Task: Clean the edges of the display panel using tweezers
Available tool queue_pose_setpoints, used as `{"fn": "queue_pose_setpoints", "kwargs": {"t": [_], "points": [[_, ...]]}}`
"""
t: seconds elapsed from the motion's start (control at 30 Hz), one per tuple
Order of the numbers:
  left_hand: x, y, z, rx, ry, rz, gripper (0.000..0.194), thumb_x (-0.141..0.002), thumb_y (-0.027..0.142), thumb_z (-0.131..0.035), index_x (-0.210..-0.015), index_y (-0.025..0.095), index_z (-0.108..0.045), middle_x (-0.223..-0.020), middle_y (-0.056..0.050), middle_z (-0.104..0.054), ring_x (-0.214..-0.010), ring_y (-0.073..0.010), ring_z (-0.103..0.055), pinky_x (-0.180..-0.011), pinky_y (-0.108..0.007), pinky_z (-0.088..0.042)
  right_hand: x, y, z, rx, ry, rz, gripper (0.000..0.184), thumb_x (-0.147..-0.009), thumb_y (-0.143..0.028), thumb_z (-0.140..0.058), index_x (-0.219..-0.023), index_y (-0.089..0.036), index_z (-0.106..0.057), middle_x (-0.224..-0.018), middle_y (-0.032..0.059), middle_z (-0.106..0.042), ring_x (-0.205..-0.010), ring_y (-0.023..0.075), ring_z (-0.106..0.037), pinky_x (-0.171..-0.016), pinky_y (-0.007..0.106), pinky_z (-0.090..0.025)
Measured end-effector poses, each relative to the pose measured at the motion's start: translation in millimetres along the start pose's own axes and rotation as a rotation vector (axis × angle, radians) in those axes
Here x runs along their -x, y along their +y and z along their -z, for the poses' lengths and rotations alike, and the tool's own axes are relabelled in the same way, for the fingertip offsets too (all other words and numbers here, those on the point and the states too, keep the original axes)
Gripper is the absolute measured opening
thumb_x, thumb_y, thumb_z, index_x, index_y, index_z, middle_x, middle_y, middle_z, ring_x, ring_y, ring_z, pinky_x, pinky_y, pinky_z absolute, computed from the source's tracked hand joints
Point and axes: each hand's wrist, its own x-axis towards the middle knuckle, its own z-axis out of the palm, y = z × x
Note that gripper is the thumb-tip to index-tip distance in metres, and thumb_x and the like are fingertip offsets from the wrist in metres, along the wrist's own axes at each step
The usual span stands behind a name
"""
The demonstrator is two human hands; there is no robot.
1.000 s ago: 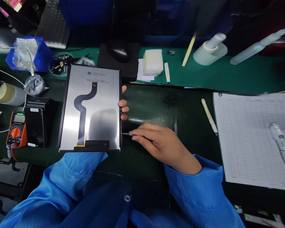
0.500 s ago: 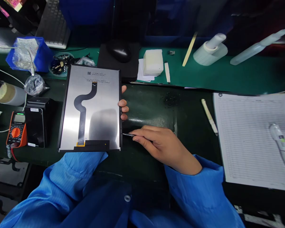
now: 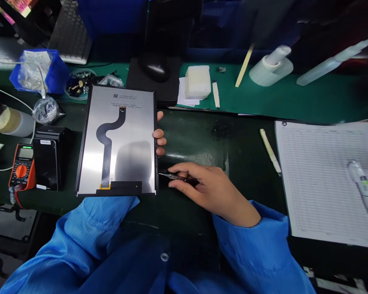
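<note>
Curled round the right long edge of a tablet display panel [image 3: 116, 139], the spread fingers of the left hand [image 3: 160, 136] in a loose, half-closed hold, with only their ends in view; palm and thumb hidden behind the panel, and the left sleeve [image 3: 88, 228] running under its lower edge. Panel in the centre-left of the frame, silver back facing up, with a dark flex cable [image 3: 106, 151] winding down it to a black strip along the bottom edge. Right hand [image 3: 216, 194] just beside the panel on the dark mat [image 3: 196, 139], thumb and fingers pinched closed on slim metal tweezers [image 3: 178, 177], tips at the panel's right edge near the lower corner. Whether those tips touch the edge or grip anything too small to make out. Whether the panel rests on the mat also impossible to tell. To the left, an orange multimeter [image 3: 22, 165]; at upper left, a blue bin [image 3: 39, 71] and a keyboard [image 3: 70, 32] cut off by the frame. At right, a ruled form [image 3: 322, 183] under a pen [image 3: 363, 188], both slightly blurred.
</note>
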Motion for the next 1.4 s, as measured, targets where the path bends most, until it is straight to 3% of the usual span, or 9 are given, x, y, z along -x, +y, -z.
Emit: {"fn": "queue_pose_setpoints", "kwargs": {"t": [0.23,0.4,0.53,0.63,0.77,0.9,1.03,1.2,1.4], "points": [[-2,-2,4.6,0.01,-0.009,-0.016,0.046,-0.099,0.041,-0.036,-0.139,0.025,-0.052,-0.087,-0.006,-0.056,-0.081,-0.0185,-0.058,-0.069,-0.03,-0.054,-1,1,1,0.017,0.018,0.105,0.021,-0.101,-0.025,-0.053,-0.105,-0.021,-0.073,-0.091,0.0046,-0.075,-0.077,0.017,-0.07,-0.068,0.029,-0.057],[-3,-2,7.4,0.035,-0.053,-0.011,0.046,-0.1,0.043,-0.034,-0.134,0.022,-0.056,-0.088,-0.006,-0.056,-0.083,-0.0188,-0.057,-0.071,-0.03,-0.054,1,0,0,-0.012,-0.004,-0.008,0.018,-0.097,-0.032,-0.061,-0.108,-0.023,-0.071,-0.085,0.0013,-0.076,-0.068,0.0151,-0.069,-0.061,0.026,-0.056],[-3,0,9.5,0.008,-0.061,0.011,0.047,-0.101,0.044,-0.03,-0.132,0.022,-0.058,-0.089,-0.006,-0.056,-0.084,-0.0193,-0.058,-0.072,-0.031,-0.054,0,1,0,-0.009,0.028,0.076,0.015,-0.097,-0.025,-0.06,-0.104,-0.02,-0.072,-0.091,0.0043,-0.075,-0.078,0.017,-0.07,-0.07,0.029,-0.057],[-3,1,7.8,0.0,-0.034,0.007,0.049,-0.101,0.047,-0.029,-0.132,0.022,-0.058,-0.087,-0.006,-0.056,-0.082,-0.0185,-0.057,-0.07,-0.03,-0.053,-1,0,1,0.004,0.03,0.117,0.02,-0.1,-0.023,-0.054,-0.104,-0.02,-0.073,-0.087,0.0038,-0.074,-0.073,0.0158,-0.069,-0.065,0.028,-0.056],[-2,0,0.2,-0.02,0.036,-0.002,0.051,-0.1,0.05,-0.031,-0.132,0.022,-0.058,-0.084,-0.006,-0.056,-0.079,-0.0185,-0.057,-0.066,-0.03,-0.053,0,-1,2,-0.011,0.005,0.032,0.018,-0.098,-0.03,-0.059,-0.107,-0.022,-0.072,-0.082,0.0012,-0.075,-0.066,0.0144,-0.068,-0.058,0.025,-0.055],[-1,-2,-4.9,-0.02,0.098,-0.036,0.05,-0.1,0.047,-0.03,-0.135,0.022,-0.055,-0.081,-0.005,-0.055,-0.075,-0.0176,-0.056,-0.063,-0.029,-0.054,0,1,0,-0.006,0.026,0.074,0.016,-0.098,-0.027,-0.059,-0.106,-0.022,-0.072,-0.09,0.0035,-0.076,-0.073,0.0159,-0.07,-0.067,0.028,-0.057],[-2,-1,-2.5,-0.028,0.072,-0.017,0.047,-0.1,0.046,-0.031,-0.131,0.022,-0.057,-0.083,-0.005,-0.055,-0.078,-0.0181,-0.056,-0.065,-0.029,-0.053,1,2,-1,0.002,0.019,0.115,0.02,-0.1,-0.023,-0.054,-0.107,-0.019,-0.073,-0.087,0.0036,-0.075,-0.073,0.0153,-0.069,-0.065,0.028,-0.056],[-4,-2,0.4,-0.024,0.053,-0.015,0.047,-0.1,0.045,-0.03,-0.127,0.02,-0.059,-0.082,-0.005,-0.054,-0.077,-0.0176,-0.056,-0.065,-0.029,-0.054,0,0,-1,-0.008,0.004,0.041,0.017,-0.097,-0.029,-0.062,-0.108,-0.02,-0.072,-0.084,0.0015,-0.075,-0.07,0.0153,-0.07,-0.062,0.027,-0.057],[-3,-2,1.1,-0.025,0.026,-0.032,0.051,-0.102,0.048,-0.025,-0.13,0.021,-0.058,-0.083,-0.005,-0.055,-0.076,-0.0166,-0.056,-0.064,-0.028,-0.053,-1,2,0,0.007,0.026,0.123,0.021,-0.1,-0.023,-0.055,-0.109,-0.018,-0.074,-0.09,0.0052,-0.074,-0.076,0.0166,-0.069,-0.068,0.029,-0.057]]}}
